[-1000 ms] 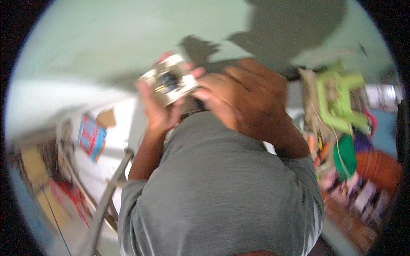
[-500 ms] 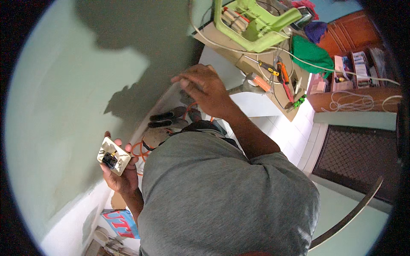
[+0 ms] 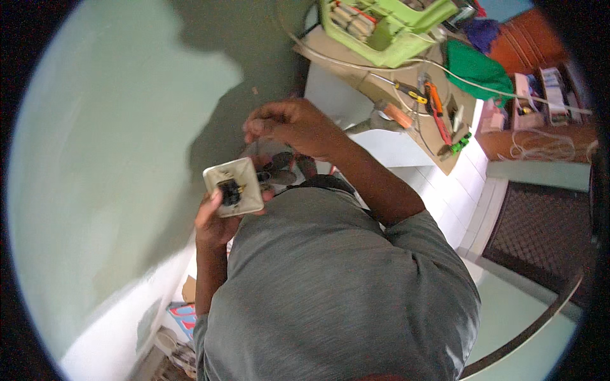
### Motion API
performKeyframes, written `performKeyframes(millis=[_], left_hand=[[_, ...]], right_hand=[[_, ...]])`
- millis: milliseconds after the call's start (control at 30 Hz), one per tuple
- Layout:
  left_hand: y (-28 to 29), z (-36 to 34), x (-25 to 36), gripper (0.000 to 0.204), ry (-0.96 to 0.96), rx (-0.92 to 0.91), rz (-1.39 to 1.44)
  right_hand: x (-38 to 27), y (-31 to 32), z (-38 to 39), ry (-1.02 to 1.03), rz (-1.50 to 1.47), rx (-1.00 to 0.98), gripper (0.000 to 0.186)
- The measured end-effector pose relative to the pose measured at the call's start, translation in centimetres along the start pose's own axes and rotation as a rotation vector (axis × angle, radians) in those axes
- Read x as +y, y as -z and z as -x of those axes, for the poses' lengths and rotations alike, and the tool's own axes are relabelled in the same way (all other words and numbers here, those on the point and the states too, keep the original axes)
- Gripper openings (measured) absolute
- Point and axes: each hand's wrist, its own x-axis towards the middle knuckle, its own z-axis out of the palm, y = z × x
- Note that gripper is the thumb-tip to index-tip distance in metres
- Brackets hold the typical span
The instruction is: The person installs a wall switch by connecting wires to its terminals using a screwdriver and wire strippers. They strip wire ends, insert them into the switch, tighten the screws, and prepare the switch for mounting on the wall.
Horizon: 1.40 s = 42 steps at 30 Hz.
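left hand (image 3: pixel 216 219): clamped on plate (image 3: pixel 248 181), near left, wall (image 3: pixel 121 146) to its left | right hand (image 3: pixel 292 127): fingertips together, cannot tell whether on anything | open gap to table (image 3: pixel 333 89) edge, far right

Free room over white plate (image 3: pixel 250 183) — wall (image 3: pixel 121 159) blocks left.

Off-white, roughly square cover plate (image 3: pixel 250 179), raised rim, hollow face toward the camera, slightly tilted. Small black block (image 3: pixel 229 192) seated inside near the middle, brass-coloured bit at its right edge. Plate held up in the left hand (image 3: pixel 213 222), thumb over its left rim.
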Motion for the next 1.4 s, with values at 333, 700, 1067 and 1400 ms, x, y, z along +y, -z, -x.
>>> performKeyframes(millis=[333,700,1067,1400], left_hand=[[-2.4,-0.7,0.5,0.077,-0.106,0.107,0.096],[-3.4,-1.4,-0.6,0.087,-0.263,0.18,0.117],[-1.1,-2.5,-2.8,0.088,-0.438,-0.101,0.593],[-0.4,-3.1,-3.7,0.078,-0.505,-0.083,0.554]], right_hand=[[0.4,10.9,4.5,0.034,0.86,0.255,0.032],[15.5,38.3,14.2,-0.184,1.616,0.331,0.036],[12.6,41.2,13.4,-0.003,1.498,0.34,0.043],[-1.9,13.6,2.5,0.352,0.539,-0.36,0.04]])
